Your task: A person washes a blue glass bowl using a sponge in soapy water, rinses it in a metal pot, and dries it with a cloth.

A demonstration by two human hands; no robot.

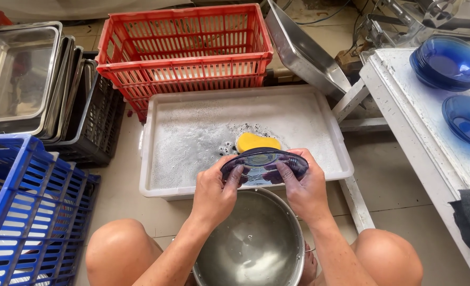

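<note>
Blue plate (pixel 264 165) over water-filled steel pot (pixel 256 243)

You work in bright, even daylight that falls from above; the shadows under your forearms and knees are soft and short. The white tub (pixel 319 114) of foamy water reads pale and slightly washed out, and the white table (pixel 404 106) at the right edge is near overexposed. Glare sits on the steel trays (pixel 18 69) at the upper left and on the water in the metal pot (pixel 256 249). The wide lens bends the crates and table toward the corners. Focus holds sharp throughout, with no motion blur on your hands.
</note>
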